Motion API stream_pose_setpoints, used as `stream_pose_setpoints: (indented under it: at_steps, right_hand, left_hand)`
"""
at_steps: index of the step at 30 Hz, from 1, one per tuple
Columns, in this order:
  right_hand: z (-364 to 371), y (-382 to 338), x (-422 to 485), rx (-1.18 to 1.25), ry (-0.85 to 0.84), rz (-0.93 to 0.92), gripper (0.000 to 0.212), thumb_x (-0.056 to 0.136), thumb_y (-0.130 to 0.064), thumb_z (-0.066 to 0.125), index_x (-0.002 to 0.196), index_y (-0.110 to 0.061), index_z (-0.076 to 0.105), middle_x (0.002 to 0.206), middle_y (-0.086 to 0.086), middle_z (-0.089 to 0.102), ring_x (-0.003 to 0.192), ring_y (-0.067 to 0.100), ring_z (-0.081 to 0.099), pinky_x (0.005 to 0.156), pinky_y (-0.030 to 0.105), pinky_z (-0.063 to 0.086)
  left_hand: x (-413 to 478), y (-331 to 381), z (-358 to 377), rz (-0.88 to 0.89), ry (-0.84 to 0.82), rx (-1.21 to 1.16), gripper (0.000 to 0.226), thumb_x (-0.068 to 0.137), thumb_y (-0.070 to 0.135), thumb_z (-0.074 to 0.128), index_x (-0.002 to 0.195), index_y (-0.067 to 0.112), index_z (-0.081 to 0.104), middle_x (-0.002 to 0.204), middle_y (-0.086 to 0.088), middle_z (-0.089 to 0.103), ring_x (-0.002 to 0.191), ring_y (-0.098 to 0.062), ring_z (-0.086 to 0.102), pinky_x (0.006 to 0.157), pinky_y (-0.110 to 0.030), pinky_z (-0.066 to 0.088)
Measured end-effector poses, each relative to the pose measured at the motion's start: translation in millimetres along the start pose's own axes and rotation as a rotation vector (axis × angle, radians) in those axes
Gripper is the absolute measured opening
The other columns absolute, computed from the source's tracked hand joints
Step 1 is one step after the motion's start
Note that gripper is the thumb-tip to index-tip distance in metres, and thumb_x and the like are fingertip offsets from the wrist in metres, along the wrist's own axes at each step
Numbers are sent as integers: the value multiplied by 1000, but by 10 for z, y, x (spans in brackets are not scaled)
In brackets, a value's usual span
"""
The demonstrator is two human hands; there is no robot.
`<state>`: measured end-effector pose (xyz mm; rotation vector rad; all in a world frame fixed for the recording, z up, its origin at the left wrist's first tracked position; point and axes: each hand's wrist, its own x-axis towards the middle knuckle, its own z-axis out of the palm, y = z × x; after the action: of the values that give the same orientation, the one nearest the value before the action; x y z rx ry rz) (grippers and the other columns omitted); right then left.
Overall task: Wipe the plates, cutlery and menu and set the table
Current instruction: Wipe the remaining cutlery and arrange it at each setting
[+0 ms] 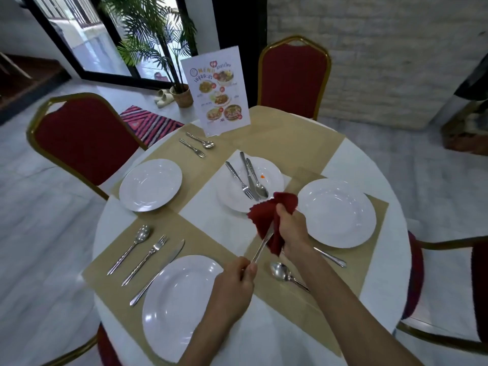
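My left hand (239,277) pinches the handle of a piece of cutlery (260,249) whose far end is hidden in a dark red cloth (272,217). My right hand (291,229) grips that cloth around it. Under my right arm lie a spoon (284,272) and another steel handle (331,257), beside the right plate (336,211). The middle plate (250,186) carries a fork, knife and spoon and an orange speck. The near plate (182,305) has a spoon, fork and knife to its left. The left plate (150,184) is bare. The menu (215,89) stands upright at the far side.
A round table with a white cloth (369,294) and tan placemats. A spoon and fork (196,145) lie in front of the menu. Red chairs with gold frames stand at the left (84,138), far (294,77) and right (449,291). A potted palm (182,96) stands on the floor beyond.
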<state>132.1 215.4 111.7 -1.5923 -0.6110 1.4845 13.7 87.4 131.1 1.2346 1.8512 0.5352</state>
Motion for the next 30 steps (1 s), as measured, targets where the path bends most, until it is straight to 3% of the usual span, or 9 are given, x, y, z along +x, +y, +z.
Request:
stream_pose_setpoints:
  at_steps: [4,9,14,17,20,22,25,27,30]
  right_hand:
    - [-33,102,-48,-114,59,-37,30,104,-33,54,119,-11,67,105,8,74,98,26,72,96,46,57]
    - [-12,73,-328,-109,-11,-117,15,106,-28,53,97,-20,62,83,-3,70,79,15,69,65,22,54]
    - [-121,-50,-43,122,210,-34,28,100,-36,56,96,-9,66,93,11,74,87,29,71,93,49,58]
    - [-126,-55,-314,69,50,-19,37,104,-44,50,107,-12,69,99,13,77,95,30,74,95,50,59]
    - [34,49,-789,-136,-267,-31,43,106,-45,47,92,-14,73,80,2,80,81,14,77,83,31,62]
    - [124,80,-877,-238,-332,-58,37,101,-43,57,89,-12,74,83,3,80,82,18,76,87,42,62]
    - [107,-113,-672,-182,-220,-146,32,93,-40,63,82,-11,71,79,9,74,78,27,73,88,60,58]
    - [93,-296,-605,-107,-169,-161,26,100,-32,61,78,-19,67,83,10,75,87,31,75,91,54,59]
    - [147,-225,-736,-133,-145,-207,28,106,-31,54,83,-20,66,79,-1,74,79,19,72,79,33,59]
  left_hand:
    - [12,-9,-14,64,132,37,17,102,29,50,91,19,58,75,2,65,71,-14,62,65,-34,49]
    - [-70,-59,-3,173,192,147,21,101,36,53,86,23,56,65,3,60,64,-17,60,61,-39,51]
    - [-127,-8,-54,57,206,2,31,103,31,47,76,28,61,58,13,57,58,-6,54,57,-22,38]
    - [-84,38,-162,-59,204,-214,35,102,30,47,74,24,67,59,10,56,56,-11,51,57,-26,38]
    - [-49,208,-177,-98,134,-376,38,103,32,47,75,17,66,53,11,53,53,-11,50,52,-27,37]
    - [-58,291,-162,-113,65,-412,39,105,33,44,77,16,64,53,10,55,49,-8,52,46,-24,38]
    - [-129,299,-205,-116,-92,-479,38,106,35,43,80,10,58,51,4,37,42,-10,30,42,-21,22]
    - [-140,319,-264,-112,-125,-505,39,106,35,44,81,10,59,52,3,32,43,-10,25,42,-21,18]
    - [-30,356,-289,-99,-61,-489,40,106,35,45,78,9,57,53,2,33,43,-10,27,44,-22,20]
